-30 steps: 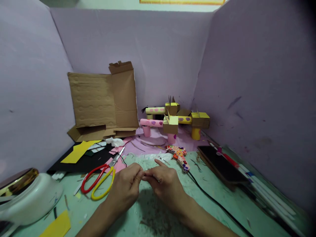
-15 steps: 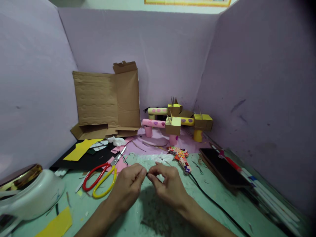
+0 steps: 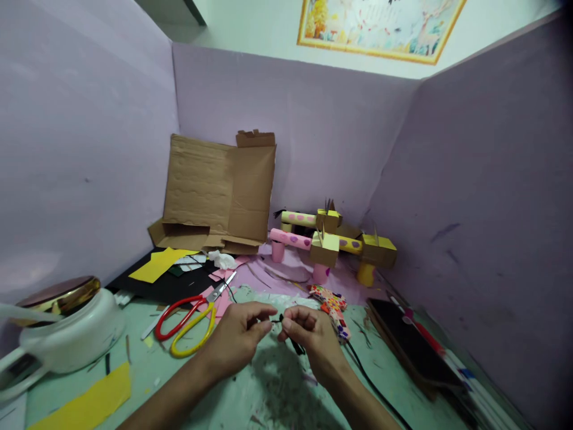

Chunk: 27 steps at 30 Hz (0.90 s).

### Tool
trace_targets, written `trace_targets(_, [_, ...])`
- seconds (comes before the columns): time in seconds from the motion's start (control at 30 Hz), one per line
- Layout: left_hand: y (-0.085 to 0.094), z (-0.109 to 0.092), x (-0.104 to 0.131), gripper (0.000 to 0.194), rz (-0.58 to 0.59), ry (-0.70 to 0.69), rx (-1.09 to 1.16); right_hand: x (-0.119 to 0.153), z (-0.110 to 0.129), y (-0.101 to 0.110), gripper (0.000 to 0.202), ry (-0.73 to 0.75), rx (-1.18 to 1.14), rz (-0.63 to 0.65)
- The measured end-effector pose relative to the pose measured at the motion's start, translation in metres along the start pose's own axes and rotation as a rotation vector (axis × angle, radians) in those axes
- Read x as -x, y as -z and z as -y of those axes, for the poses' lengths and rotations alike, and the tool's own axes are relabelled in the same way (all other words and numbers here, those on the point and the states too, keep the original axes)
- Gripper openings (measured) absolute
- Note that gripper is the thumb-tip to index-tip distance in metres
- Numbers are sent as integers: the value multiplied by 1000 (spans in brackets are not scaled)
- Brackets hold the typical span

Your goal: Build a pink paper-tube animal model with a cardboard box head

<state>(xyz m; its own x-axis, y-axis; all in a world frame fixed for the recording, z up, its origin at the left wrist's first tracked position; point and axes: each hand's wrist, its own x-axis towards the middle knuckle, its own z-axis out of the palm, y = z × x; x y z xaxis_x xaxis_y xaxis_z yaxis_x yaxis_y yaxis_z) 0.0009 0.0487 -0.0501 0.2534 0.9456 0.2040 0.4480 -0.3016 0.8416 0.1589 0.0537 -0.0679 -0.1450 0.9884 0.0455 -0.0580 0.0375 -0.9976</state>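
Note:
Near the front middle of the table, my left hand [image 3: 244, 335] and my right hand [image 3: 311, 339] face each other, fingertips a short gap apart. Between them is a small black strip piece [image 3: 281, 319] with a knot-like lump; its material is unclear. The thumb and fingers of my right hand pinch it, and dark strands [image 3: 297, 347] hang below that hand. A thin end reaches the thumb tip of my left hand, whose fingers are bent in a loose pinch. Scissors [image 3: 193, 325] with one red and one yellow handle lie left of my left hand, blades partly apart.
A glue gun [image 3: 331, 304] with patterned covering and a black cord lies beyond my right hand. Behind stand tube-and-box animal figures [image 3: 324, 248] and an opened cardboard box [image 3: 201, 185]. A white pot [image 3: 71, 343] is at left, a phone [image 3: 407, 334] at right. Yellow paper [image 3: 85, 400] lies in front.
My hands have moved slightly apart, and more of the black piece shows between them, with dark strands now visible under my right hand. The head view has tilted up and turned left.

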Motion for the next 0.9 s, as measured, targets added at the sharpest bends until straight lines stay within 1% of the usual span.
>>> trace_targets(0.07, [3, -1, 1, 16, -12, -65, -74, 0, 1, 0, 19, 7, 39, -25])
trace_targets(0.17, [8, -3, 4, 19, -10, -243, -184, 1, 2, 0, 16, 52, 182, -20])
trace_targets(0.23, [10, -3, 7, 19, 25, -375, -234, 4, 0, -1, 14, 100, 292, 43])
trace_targets(0.3, [10, -4, 8, 19, 57, -445, -226, 8, -1, -2, 13, 140, 352, 135])
trace_targets(0.33, [11, -4, 8, 18, 62, -445, -197, 10, -2, -3, 14, 153, 354, 184])
trace_targets(0.37, [10, -5, 8, 17, 58, -418, -152, 11, -2, -3, 14, 162, 341, 224])
trace_targets(0.43, [9, -6, 5, 14, 34, -286, -30, 12, -2, -3, 16, 177, 281, 247])
trace_targets(0.5, [7, -6, 3, 11, 2, -136, 91, 13, 0, -4, 17, 194, 212, 205])
trace_targets(0.53, [4, -5, 2, 10, -15, -91, 134, 13, 0, -5, 17, 204, 183, 167])
trace_targets(0.57, [1, -5, 2, 10, -29, -78, 152, 12, 1, -5, 17, 211, 164, 131])
trace_targets(0.63, [-5, -2, 4, 14, -59, -143, 109, 12, 2, -5, 18, 210, 157, 49])
trace_targets(0.7, [-10, 0, 7, 18, -86, -273, -12, 11, 1, -5, 18, 220, 208, -59])
trace_targets(0.77, [-12, 2, 11, 21, -98, -400, -171, 11, 0, -4, 18, 268, 319, -146])
trace_targets(0.83, [-10, 3, 13, 21, -79, -484, -339, 10, -2, -3, 17, 339, 467, -162])
trace_targets(0.9, [-5, 3, 13, 21, -45, -529, -469, 11, -2, -2, 13, 403, 623, -90])
